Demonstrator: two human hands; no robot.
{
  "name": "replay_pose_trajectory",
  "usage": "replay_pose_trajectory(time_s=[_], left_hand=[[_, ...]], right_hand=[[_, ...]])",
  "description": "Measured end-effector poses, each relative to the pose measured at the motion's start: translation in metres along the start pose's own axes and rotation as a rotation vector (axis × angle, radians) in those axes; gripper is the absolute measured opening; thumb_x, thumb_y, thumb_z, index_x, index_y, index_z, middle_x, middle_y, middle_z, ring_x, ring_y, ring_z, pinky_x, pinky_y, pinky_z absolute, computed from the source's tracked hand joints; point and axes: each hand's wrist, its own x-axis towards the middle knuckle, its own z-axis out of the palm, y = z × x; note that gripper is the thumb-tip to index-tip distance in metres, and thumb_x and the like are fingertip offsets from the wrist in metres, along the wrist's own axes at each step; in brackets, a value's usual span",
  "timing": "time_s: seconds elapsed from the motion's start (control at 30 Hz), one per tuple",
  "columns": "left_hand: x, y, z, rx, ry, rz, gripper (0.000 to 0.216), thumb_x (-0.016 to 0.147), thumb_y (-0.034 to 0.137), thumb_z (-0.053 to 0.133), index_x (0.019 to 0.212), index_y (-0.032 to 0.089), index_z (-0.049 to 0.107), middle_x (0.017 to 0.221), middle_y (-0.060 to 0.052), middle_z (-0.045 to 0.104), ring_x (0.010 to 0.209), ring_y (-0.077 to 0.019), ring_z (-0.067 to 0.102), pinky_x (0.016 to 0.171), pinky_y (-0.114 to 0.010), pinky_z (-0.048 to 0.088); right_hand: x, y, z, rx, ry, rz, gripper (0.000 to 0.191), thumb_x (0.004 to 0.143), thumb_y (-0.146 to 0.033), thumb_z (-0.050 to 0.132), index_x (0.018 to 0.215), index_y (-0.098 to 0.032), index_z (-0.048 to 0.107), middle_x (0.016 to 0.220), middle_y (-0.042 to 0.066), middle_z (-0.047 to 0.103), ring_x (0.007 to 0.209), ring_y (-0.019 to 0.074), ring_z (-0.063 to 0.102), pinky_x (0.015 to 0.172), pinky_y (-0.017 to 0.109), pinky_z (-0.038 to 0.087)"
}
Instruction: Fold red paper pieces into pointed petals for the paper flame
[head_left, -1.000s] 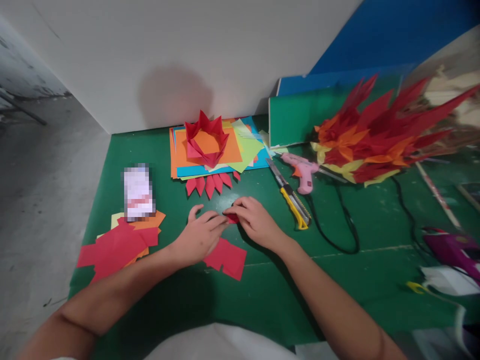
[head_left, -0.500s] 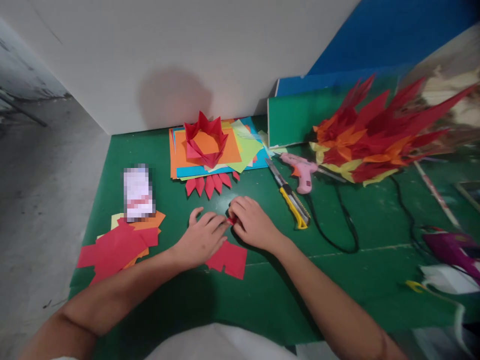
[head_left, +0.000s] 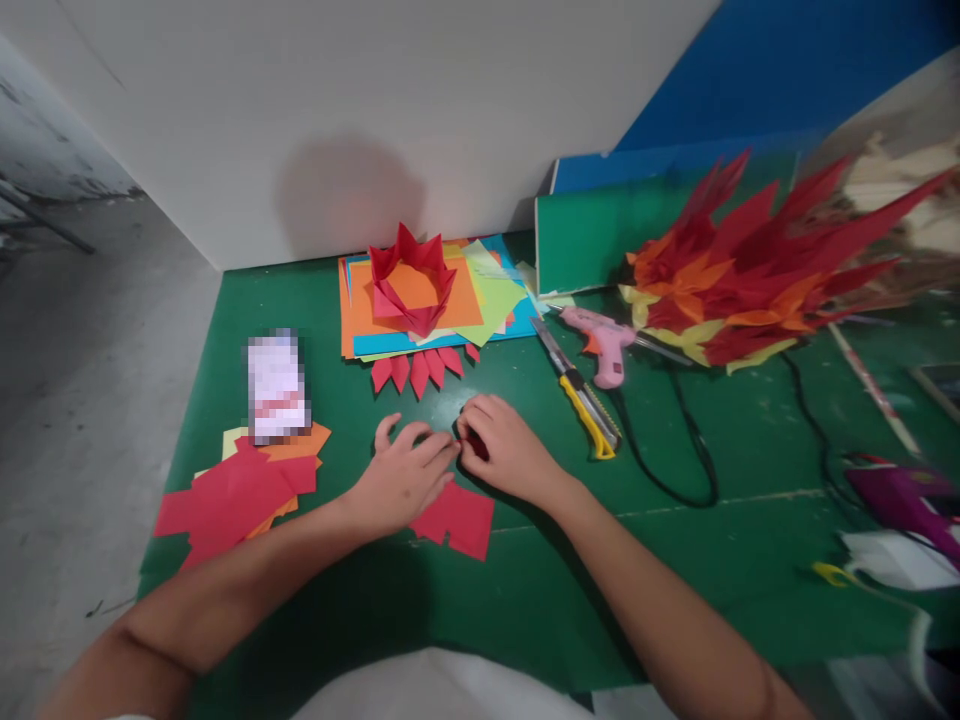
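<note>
Right hand [head_left: 513, 452], fingertips pinched on a small, mostly hidden red paper piece [head_left: 476, 446]; left hand [head_left: 401, 475] meeting it, grip indeterminable. Beside them, a flat, notched red sheet [head_left: 463, 520] on the green table [head_left: 540, 590].

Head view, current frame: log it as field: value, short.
left hand: fingertips meet the right's; grip unclear
right hand: curled on a small red piece, mostly hidden
nearby: notched red paper, partly behind left hand
ahead: red paper ring on stacked sheets
right side: yellow cutter, pink glue gun
surface: green table
</note>
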Motion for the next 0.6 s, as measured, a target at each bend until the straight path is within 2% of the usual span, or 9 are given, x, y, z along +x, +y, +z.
replay_pose_trajectory(time_s=[0.1, 0.23, 0.4, 0.5, 0.6], left_hand=[[-0.001, 0.001, 0.0, 0.013, 0.004, 0.001, 0.028, 0.094, 0.033, 0.044, 0.116, 0.023, 0.058, 0.107, -0.004, 0.062, 0.1, -0.0217, 0.049, 0.102, -0.048, 0.02], [-0.001, 0.001, -0.001, 0.045, 0.01, -0.024, 0.031, 0.092, 0.035, 0.047, 0.119, 0.024, 0.057, 0.11, -0.004, 0.061, 0.1, -0.0227, 0.05, 0.1, -0.047, 0.023], [0.0, -0.001, -0.002, 0.013, -0.009, -0.016, 0.032, 0.094, 0.033, 0.044, 0.122, 0.023, 0.055, 0.113, -0.005, 0.061, 0.1, -0.0216, 0.049, 0.099, -0.046, 0.024], [0.0, -0.001, -0.003, -0.004, -0.024, 0.044, 0.032, 0.095, 0.032, 0.041, 0.123, 0.024, 0.055, 0.116, -0.005, 0.061, 0.101, -0.021, 0.048, 0.099, -0.044, 0.025], [0.0, -0.001, -0.003, 0.01, -0.035, 0.045, 0.031, 0.094, 0.032, 0.042, 0.122, 0.024, 0.055, 0.118, -0.005, 0.06, 0.101, -0.0213, 0.047, 0.099, -0.044, 0.025]], right_hand=[[0.0, 0.003, 0.001, 0.051, 0.018, -0.016, 0.009, 0.074, -0.012, 0.053, 0.074, -0.019, 0.049, 0.079, 0.004, 0.053, 0.077, 0.0193, 0.047, 0.068, 0.031, 0.038], [-0.003, 0.008, -0.001, 0.14, 0.015, 0.013, 0.008, 0.08, -0.014, 0.053, 0.075, -0.02, 0.054, 0.071, 0.002, 0.057, 0.07, 0.0167, 0.051, 0.064, 0.029, 0.038], [-0.008, 0.011, -0.002, 0.18, 0.057, 0.052, 0.011, 0.086, -0.018, 0.054, 0.092, -0.02, 0.063, 0.084, 0.004, 0.068, 0.079, 0.0176, 0.06, 0.071, 0.03, 0.043], [-0.009, 0.01, -0.001, 0.146, 0.066, 0.045, 0.011, 0.087, -0.02, 0.053, 0.087, -0.021, 0.064, 0.085, 0.005, 0.069, 0.08, 0.0184, 0.062, 0.071, 0.031, 0.044], [-0.009, 0.008, 0.0, 0.111, 0.07, 0.06, 0.011, 0.088, -0.021, 0.054, 0.083, -0.021, 0.064, 0.081, 0.004, 0.069, 0.077, 0.0184, 0.062, 0.068, 0.031, 0.044]])
